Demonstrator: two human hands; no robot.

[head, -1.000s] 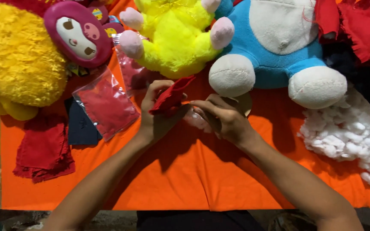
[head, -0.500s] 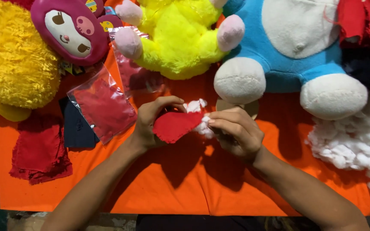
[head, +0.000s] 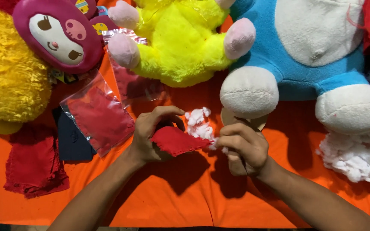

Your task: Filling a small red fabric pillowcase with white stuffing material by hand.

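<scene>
From the head view, the left hand (head: 150, 134) holds a red pouch (head: 177, 141) just above the orange tabletop (head: 168, 201), its fingers (head: 164, 112) curled around the pouch's left end, thumb hidden beneath. The pouch's long axis runs roughly left to right, tapering to a point at the right that meets the right hand (head: 241, 147). A tuft of white stuffing (head: 198, 124) sits at the pouch's upper right edge, touching it, between the two hands. The right hand's fingers are pinched narrow at the pouch's tip on a bit of the stuffing, and the hand also holds a pale flat tool (head: 240, 122), whose grip I cannot make out fully. Just behind the hands a blue plush (head: 305, 51) rests with its white feet toward the person, one foot nearly over the right hand. A yellow plush (head: 180, 42) lies left of it, and a magenta-faced plush (head: 58, 36) with a shaggy yellow body at far left. A clear bag (head: 99, 117) holding red cloth lies just left of the left hand, a second bag behind it. A red rag (head: 33, 164) lies near the left edge. A stuffing pile (head: 356, 156) lies at the right edge, apart from the right hand. Open cloth stretches in front of the hands, between the forearms, toward the near edge.
</scene>
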